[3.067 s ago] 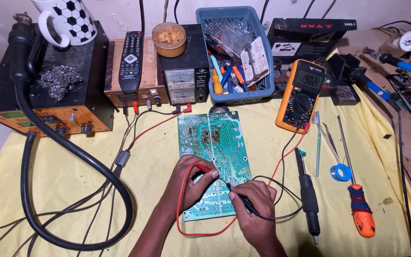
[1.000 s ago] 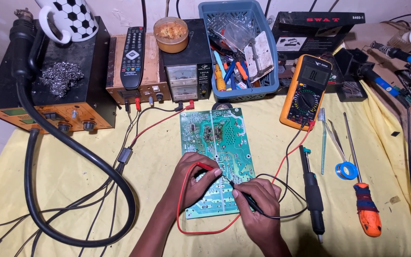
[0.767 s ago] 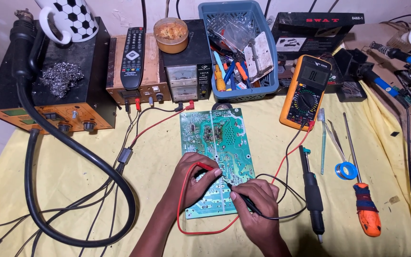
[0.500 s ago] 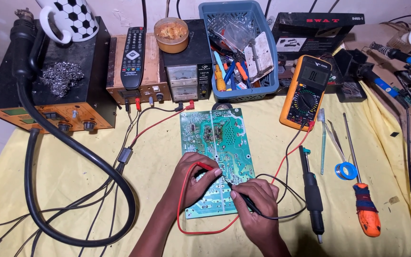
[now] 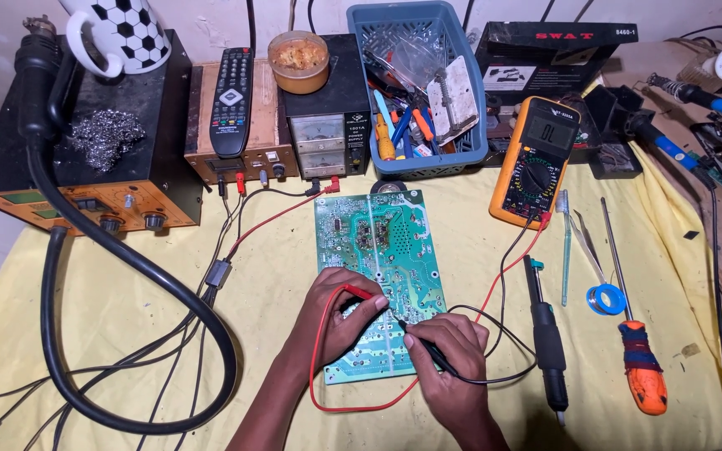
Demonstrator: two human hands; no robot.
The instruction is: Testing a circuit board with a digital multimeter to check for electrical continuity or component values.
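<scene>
While the left hand (image 5: 338, 311) pinches a red probe (image 5: 364, 293) in a tight grip, its tip meets the green board (image 5: 378, 250). The right hand (image 5: 449, 355) clenches a black probe (image 5: 428, 351), tip also on the board.

The scene is viewed from one head-worn camera, aimed steeply down and forward at close range; the green circuit board (image 5: 380, 280) is centred, with bench equipment behind it.

Soft, even light falls on my surface (image 5: 127, 334), warm on the yellow cloth. My hands cast only faint shadows toward 6 o'clock. The board (image 5: 378, 250) stays sharp, with no glare. The wide lens bends the edges, and corners at 1 and 3 o'clock look dimmer.
</scene>
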